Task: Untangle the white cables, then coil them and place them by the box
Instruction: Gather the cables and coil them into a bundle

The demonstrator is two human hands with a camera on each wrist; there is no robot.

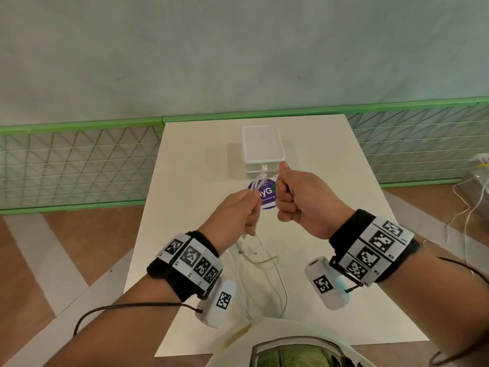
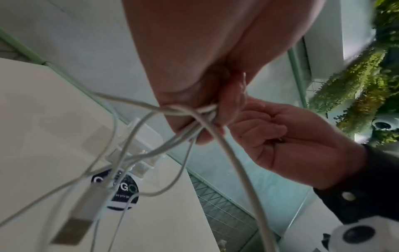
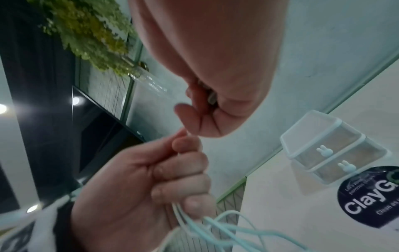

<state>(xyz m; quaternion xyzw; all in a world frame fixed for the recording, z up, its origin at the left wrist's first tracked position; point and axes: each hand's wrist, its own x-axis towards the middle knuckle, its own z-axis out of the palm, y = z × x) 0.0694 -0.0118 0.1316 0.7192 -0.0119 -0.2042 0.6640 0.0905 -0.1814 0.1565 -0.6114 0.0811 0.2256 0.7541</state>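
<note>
Both hands are raised over the white table (image 1: pixel 190 160), just in front of the clear two-drawer box (image 1: pixel 262 144). My left hand (image 1: pixel 250 205) grips a bunch of tangled white cables (image 1: pixel 260 178); loose loops hang below it toward the table. My right hand (image 1: pixel 281 192) is curled in a fist round a strand that arcs over from the left hand. In the left wrist view the cables (image 2: pixel 235 168) fan out below the left hand's fingers (image 2: pixel 202 136), and a USB plug (image 2: pixel 79 218) dangles in front. The right wrist view shows the right hand (image 3: pixel 205 109) closed just above the left hand (image 3: pixel 164 177).
A round dark sticker (image 1: pixel 266 196) lies on the table between the hands and the box. The box (image 3: pixel 330 148) has small rabbit-shaped drawer knobs. A green-framed mesh fence (image 1: pixel 79 160) runs behind the table. Other wires lie on the floor at right (image 1: pixel 465 207).
</note>
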